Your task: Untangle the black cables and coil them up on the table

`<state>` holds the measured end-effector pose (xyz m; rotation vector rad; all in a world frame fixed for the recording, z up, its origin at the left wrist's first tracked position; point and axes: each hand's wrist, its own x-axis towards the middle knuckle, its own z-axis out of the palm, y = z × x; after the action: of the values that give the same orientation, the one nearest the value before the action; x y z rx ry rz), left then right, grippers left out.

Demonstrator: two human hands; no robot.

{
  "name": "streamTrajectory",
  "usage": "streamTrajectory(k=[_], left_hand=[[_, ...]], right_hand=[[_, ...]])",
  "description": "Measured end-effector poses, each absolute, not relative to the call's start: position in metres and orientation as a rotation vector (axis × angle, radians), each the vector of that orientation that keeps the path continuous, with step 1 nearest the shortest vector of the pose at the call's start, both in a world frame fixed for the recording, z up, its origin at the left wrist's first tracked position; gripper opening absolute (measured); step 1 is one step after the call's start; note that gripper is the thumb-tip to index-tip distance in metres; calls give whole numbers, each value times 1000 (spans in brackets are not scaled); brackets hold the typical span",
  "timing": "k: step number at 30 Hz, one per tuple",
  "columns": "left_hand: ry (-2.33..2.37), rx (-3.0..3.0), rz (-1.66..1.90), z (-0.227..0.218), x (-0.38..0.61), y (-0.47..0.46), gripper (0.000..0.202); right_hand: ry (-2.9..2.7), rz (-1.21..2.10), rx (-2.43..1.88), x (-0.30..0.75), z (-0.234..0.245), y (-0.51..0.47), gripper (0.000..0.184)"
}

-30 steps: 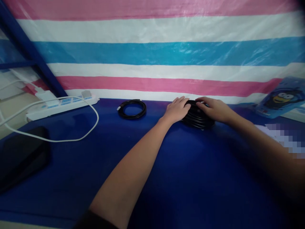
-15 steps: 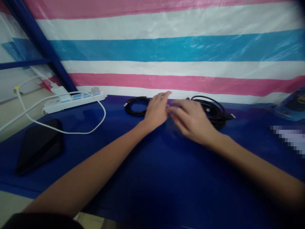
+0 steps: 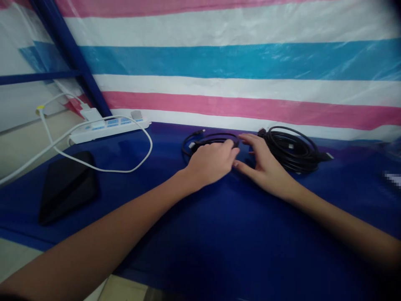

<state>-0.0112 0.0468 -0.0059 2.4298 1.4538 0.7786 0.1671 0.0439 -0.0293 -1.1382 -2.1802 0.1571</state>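
My left hand (image 3: 214, 163) lies over a thin coiled black cable (image 3: 188, 146), its curled fingers gripping the coil's right side. One plug of that cable (image 3: 199, 132) sticks out at the back; the hand hides the front of the loop. Just to the right, my right hand (image 3: 265, 165) is open, thumb and fingers apart, with the fingertips close to the left hand and the coil's right edge. Whether those tips touch the cable I cannot tell. Beyond my right hand rests a thicker coil of black cable (image 3: 290, 148), its connector pointing right.
On the blue tabletop (image 3: 244, 242), a flat black object (image 3: 69, 184) lies at left. Behind it is a white power strip (image 3: 109, 128) with a white charger (image 3: 93, 116) and a looping white cable (image 3: 131, 170). A striped sheet (image 3: 219, 62) hangs along the back.
My left hand has turned palm down and closed on the thin cable, whose coil has shifted. My right hand has spread its fingers. The camera view has swung slightly left.
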Motion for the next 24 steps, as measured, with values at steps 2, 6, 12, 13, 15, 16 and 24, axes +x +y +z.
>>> streamTrajectory(k=[2, 6, 12, 13, 15, 16, 24], left_hand=[[1374, 2383, 862, 2, -8, 31, 41], [955, 2114, 992, 14, -11, 14, 31], [898, 1882, 965, 2, -19, 37, 29], [939, 1781, 962, -4, -19, 44, 27], [984, 1635, 959, -14, -20, 55, 22], [997, 1586, 971, -18, -20, 58, 21], [1131, 1489, 978, -9, -31, 64, 44]], right_hand=[[-2110, 301, -1149, 169, -26, 42, 77], [-1863, 620, -1237, 169, -18, 39, 42], [-1472, 1009, -1323, 166, -14, 44, 36], [-1444, 1076, -1331, 166, -13, 43, 34], [-1411, 1166, -1337, 165, -13, 40, 31], [-1400, 1182, -1337, 163, -13, 38, 32], [-1597, 923, -1304, 155, -21, 24, 54]])
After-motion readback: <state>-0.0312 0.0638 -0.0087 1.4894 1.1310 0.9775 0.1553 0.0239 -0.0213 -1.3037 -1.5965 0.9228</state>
